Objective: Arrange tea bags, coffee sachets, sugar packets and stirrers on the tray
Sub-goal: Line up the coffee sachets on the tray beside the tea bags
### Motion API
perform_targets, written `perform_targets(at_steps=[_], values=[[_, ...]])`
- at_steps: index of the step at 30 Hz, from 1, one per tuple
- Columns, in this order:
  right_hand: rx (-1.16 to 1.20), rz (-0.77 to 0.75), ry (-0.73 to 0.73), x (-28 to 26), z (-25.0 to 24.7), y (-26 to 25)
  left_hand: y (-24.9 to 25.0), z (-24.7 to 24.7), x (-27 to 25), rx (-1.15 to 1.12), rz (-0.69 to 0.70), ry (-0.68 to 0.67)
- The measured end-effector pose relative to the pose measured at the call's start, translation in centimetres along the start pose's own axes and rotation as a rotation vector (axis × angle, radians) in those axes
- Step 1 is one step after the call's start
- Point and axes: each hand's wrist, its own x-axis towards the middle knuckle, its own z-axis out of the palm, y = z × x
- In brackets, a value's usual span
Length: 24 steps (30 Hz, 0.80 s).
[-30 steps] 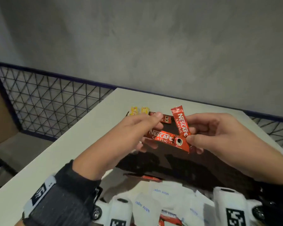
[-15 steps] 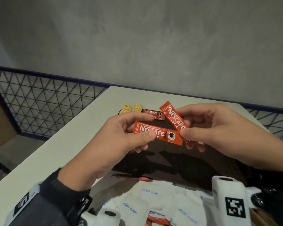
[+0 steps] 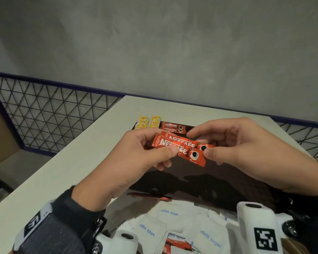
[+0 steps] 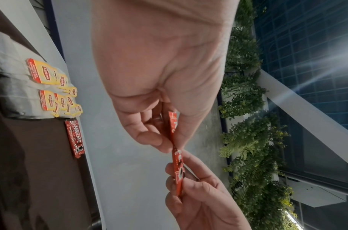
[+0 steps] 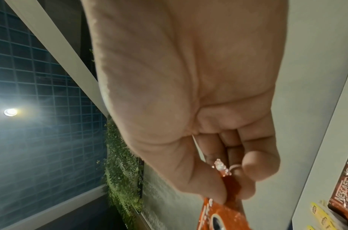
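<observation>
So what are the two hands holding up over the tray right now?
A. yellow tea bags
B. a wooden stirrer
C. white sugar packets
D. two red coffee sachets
D: the left hand and the right hand each pinch an end of two red foil Nescafe coffee sachets, held side by side above the dark brown tray.

Below the fingertips (image 3: pixel 170 150) the dark tray (image 3: pixel 200 182) lies bare, open for a hand to come down. Beyond the fingers, the tray's far edge is taken by Lipton tea bags (image 3: pixel 150 121) and two Nescafé sachets (image 3: pixel 173 127), side by side. Nearer the wrists, white sugar packets (image 3: pixel 173 213) crowd the surface, apparently overlapping the tray's near edge.
</observation>
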Motion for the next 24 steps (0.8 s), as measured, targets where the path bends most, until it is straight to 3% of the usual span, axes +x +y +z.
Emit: perform_targets(at_steps=[13, 24], values=[[0.029, -0.079, 0.197, 0.9, 2.2, 0.6, 0.2, 0.1, 0.1, -0.165, -0.039, 0.048], [0.194, -0.072, 0.18, 0.9, 2.1, 0.6, 0.4, -0.4, 0.1, -0.218, -0.031, 0.07]])
